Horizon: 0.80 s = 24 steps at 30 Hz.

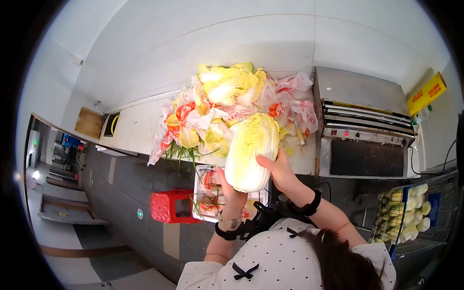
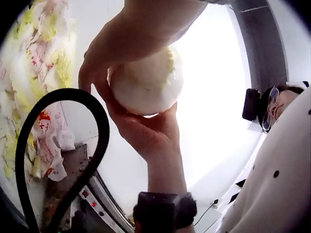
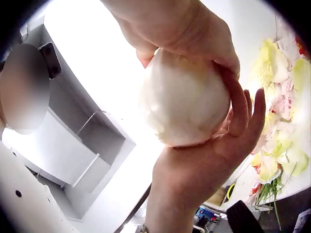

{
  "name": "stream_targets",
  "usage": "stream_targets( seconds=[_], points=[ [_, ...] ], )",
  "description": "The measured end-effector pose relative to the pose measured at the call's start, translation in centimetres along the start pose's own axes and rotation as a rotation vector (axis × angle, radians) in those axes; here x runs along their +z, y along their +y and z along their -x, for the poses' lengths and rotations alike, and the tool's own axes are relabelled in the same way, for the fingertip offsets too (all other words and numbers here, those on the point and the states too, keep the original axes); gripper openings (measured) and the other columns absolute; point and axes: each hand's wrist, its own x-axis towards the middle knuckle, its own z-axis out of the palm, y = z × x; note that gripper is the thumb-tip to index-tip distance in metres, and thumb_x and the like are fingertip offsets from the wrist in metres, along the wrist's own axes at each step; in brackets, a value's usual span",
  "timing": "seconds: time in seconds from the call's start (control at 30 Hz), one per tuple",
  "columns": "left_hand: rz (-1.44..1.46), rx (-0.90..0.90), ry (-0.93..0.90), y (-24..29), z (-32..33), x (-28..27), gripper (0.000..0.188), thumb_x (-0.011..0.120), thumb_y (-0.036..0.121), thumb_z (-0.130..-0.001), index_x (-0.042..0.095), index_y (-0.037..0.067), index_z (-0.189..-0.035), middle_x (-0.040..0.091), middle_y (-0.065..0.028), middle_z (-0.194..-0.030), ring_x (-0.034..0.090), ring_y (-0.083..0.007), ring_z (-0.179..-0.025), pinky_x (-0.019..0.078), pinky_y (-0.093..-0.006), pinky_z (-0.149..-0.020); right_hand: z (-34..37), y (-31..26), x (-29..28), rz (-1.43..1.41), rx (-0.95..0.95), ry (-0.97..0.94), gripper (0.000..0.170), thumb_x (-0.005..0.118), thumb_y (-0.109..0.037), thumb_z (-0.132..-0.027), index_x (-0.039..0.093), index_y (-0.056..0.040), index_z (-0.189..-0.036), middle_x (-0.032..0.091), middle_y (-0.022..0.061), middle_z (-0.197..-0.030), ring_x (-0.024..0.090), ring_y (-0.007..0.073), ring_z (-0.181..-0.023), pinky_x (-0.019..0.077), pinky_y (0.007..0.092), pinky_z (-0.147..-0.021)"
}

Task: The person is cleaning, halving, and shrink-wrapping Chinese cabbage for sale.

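Both hands hold up a pale napa cabbage (image 1: pixel 251 150), yellow at its leafy end and white toward the base. My left hand (image 1: pixel 233 192) grips it low on the left side; in the right wrist view the left hand's fingers (image 3: pixel 239 109) curl up around it. On the opposite side my right hand (image 1: pixel 279 170) grips it, thumb laid across the front leaves. The cabbage's white base (image 2: pixel 148 90) shows between both hands in the left wrist view. Behind it on the counter lie loose cabbage leaves (image 1: pixel 227 84) among crumpled printed plastic bags (image 1: pixel 295 104).
A wrapping machine (image 1: pixel 365 130) stands on the right, beside a yellow box (image 1: pixel 426 93). Below the counter (image 1: pixel 133 133) are a white foam box (image 1: pixel 197 191) and a red stool (image 1: pixel 164 205). A cart (image 1: pixel 394 227) at lower right holds several cabbages (image 1: pixel 414 212).
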Motion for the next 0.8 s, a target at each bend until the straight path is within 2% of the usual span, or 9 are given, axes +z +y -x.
stream_targets(
  seconds=[0.07,0.17,0.27,0.37,0.47,0.57,0.67,0.77,0.8],
  points=[
    [-0.078,0.066,-0.053,-0.3,0.2,-0.5,0.079,0.028,0.064,-0.085,0.027,0.004,-0.135,0.040,-0.0101,-0.133,0.042,-0.0255,-0.120,0.0350,-0.0416,-0.099,0.3,-0.3,0.0,-0.033,0.005,0.003,0.067,0.070,-0.007,-0.073,0.029,0.0016,-0.125,0.050,0.0134,-0.116,0.053,0.0210,-0.103,0.0458,0.0326,-0.086],
    [-0.425,0.303,-0.162,0.5,0.9,-1.2,0.081,0.050,0.057,-0.080,0.028,0.001,-0.133,0.042,-0.0131,-0.129,0.043,-0.0250,-0.119,0.0366,-0.0382,-0.098,0.9,-0.9,0.4,0.150,-0.047,0.047,0.067,0.071,-0.008,-0.072,0.030,0.0012,-0.125,0.049,0.0135,-0.117,0.052,0.0205,-0.104,0.0454,0.0326,-0.086],
    [-0.412,0.142,-0.204,0.8,0.8,-1.7,0.093,0.069,0.035,-0.069,0.016,0.001,-0.136,0.037,-0.0158,-0.131,0.041,-0.0258,-0.120,0.0369,-0.0364,-0.098,1.6,-2.1,1.0,0.257,-0.197,0.008,0.071,0.072,-0.008,-0.071,0.029,0.0009,-0.127,0.047,0.0141,-0.118,0.049,0.0201,-0.108,0.0431,0.0336,-0.089],
    [-0.271,0.067,-0.187,0.6,0.9,-1.6,0.092,0.072,0.027,-0.063,0.020,0.000,-0.134,0.039,-0.0156,-0.129,0.043,-0.0259,-0.118,0.0377,-0.0371,-0.097,2.3,-3.3,1.7,0.319,-0.315,-0.056,0.075,0.073,-0.010,-0.070,0.026,0.0001,-0.129,0.046,0.0149,-0.119,0.045,0.0197,-0.111,0.0393,0.0346,-0.093],
    [-0.172,0.066,-0.221,0.3,1.1,-1.4,0.093,0.073,0.025,-0.061,0.022,0.000,-0.134,0.041,-0.0156,-0.127,0.045,-0.0268,-0.116,0.0386,-0.0375,-0.097,2.6,-4.0,1.8,0.337,-0.413,-0.024,0.074,0.073,-0.008,-0.069,0.030,-0.0013,-0.129,0.047,0.0134,-0.118,0.045,0.0211,-0.112,0.0360,0.0341,-0.096],
    [-0.185,0.086,-0.257,0.2,1.1,-1.0,0.093,0.074,0.024,-0.060,0.022,0.001,-0.134,0.042,-0.0156,-0.127,0.046,-0.0275,-0.115,0.0394,-0.0377,-0.096,1.9,-5.1,0.4,0.960,-0.781,0.090,0.066,0.072,-0.006,-0.068,0.037,-0.0029,-0.124,0.047,0.0108,-0.119,0.046,0.0219,-0.110,0.0369,0.0324,-0.094],
    [-0.248,0.107,-0.202,0.1,1.2,-0.3,0.095,0.075,0.024,-0.059,0.022,0.001,-0.134,0.041,-0.0156,-0.127,0.045,-0.0272,-0.115,0.0392,-0.0380,-0.096,2.0,-5.3,0.4,0.868,-0.623,0.095,0.054,0.068,0.002,-0.070,0.043,-0.0015,-0.118,0.048,0.0107,-0.119,0.046,0.0165,-0.111,0.0388,0.0281,-0.089],
    [-0.249,0.132,-0.224,-0.4,0.8,-1.0,0.096,0.076,0.022,-0.058,0.022,0.001,-0.134,0.041,-0.0156,-0.127,0.045,-0.0272,-0.116,0.0391,-0.0384,-0.097,1.3,-6.3,1.6,0.559,-0.606,0.149,0.043,0.071,-0.006,-0.069,0.051,-0.0011,-0.107,0.054,0.0096,-0.110,0.053,0.0183,-0.099,0.0420,0.0292,-0.084],
    [-0.236,0.125,-0.213,-0.4,0.7,-1.3,0.096,0.076,0.022,-0.058,0.022,0.001,-0.134,0.042,-0.0155,-0.127,0.045,-0.0272,-0.116,0.0391,-0.0383,-0.097,1.2,-6.9,1.5,0.497,-0.465,0.094,0.041,0.071,-0.006,-0.069,0.052,-0.0007,-0.105,0.056,0.0089,-0.106,0.054,0.0167,-0.095,0.0430,0.0281,-0.081]
  ],
)
